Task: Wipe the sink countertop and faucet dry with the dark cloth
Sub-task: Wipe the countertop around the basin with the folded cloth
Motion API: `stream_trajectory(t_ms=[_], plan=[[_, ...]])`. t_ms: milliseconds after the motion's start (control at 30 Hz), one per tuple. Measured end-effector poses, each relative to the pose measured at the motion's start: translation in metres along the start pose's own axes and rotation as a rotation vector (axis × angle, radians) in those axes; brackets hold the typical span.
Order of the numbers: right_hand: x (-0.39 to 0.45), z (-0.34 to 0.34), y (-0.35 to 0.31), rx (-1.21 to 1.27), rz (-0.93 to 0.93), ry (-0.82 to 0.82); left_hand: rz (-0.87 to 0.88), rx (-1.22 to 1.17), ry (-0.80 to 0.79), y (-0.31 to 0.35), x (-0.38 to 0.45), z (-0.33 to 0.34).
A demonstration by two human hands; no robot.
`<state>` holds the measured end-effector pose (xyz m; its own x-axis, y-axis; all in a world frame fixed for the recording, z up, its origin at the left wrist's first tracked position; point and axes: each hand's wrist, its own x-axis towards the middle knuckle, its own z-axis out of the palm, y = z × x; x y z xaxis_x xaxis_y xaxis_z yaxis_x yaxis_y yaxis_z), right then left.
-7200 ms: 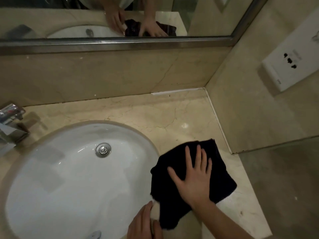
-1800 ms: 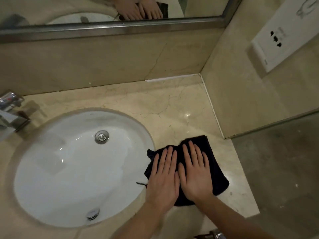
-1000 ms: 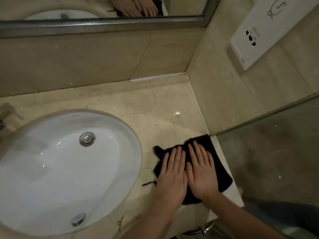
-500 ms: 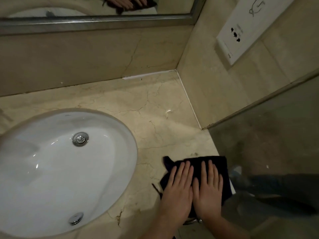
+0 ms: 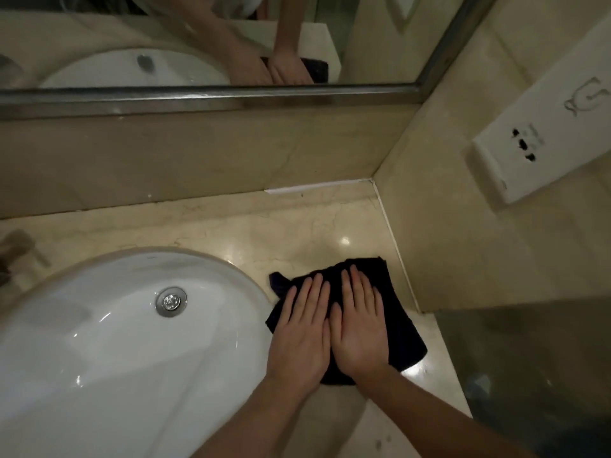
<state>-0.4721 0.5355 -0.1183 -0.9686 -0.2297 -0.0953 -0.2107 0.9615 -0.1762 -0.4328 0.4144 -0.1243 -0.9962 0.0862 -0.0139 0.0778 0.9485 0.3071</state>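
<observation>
My left hand (image 5: 299, 338) and right hand (image 5: 358, 328) lie flat, fingers straight, pressing the dark cloth (image 5: 396, 312) onto the marble surface (image 5: 297, 233) beside the basin (image 5: 99, 342). I judge the back strip and the faucet, barely visible far left, still remain.

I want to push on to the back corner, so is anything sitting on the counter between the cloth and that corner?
Nothing visible. Both hands, left hand and right hand, press flat on the dark cloth, and the countertop beyond it shows bare marble up to the corner.
</observation>
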Motion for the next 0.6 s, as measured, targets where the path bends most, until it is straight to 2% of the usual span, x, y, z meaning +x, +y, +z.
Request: stream_trajectory(t_ms=[200, 333, 467, 533, 600], plan=[[0.095, -0.004, 0.003, -0.047, -0.011, 0.028, -0.132, -0.035, 0.095, -0.013, 0.087, -0.004], [0.148, -0.008, 0.000, -0.033, 0.042, 0.060, -0.188, 0.061, 0.041, -0.028, 0.138, -0.007], [0.130, -0.005, -0.003, -0.030, 0.058, 0.075, -0.192, 0.038, 0.053, -0.023, 0.124, -0.006], [0.097, 0.000, -0.005, -0.050, 0.068, 0.086, -0.139, 0.013, 0.085, -0.020, 0.095, -0.004], [0.074, 0.003, -0.005, -0.051, 0.067, 0.074, -0.048, 0.007, 0.052, -0.020, 0.076, -0.005]])
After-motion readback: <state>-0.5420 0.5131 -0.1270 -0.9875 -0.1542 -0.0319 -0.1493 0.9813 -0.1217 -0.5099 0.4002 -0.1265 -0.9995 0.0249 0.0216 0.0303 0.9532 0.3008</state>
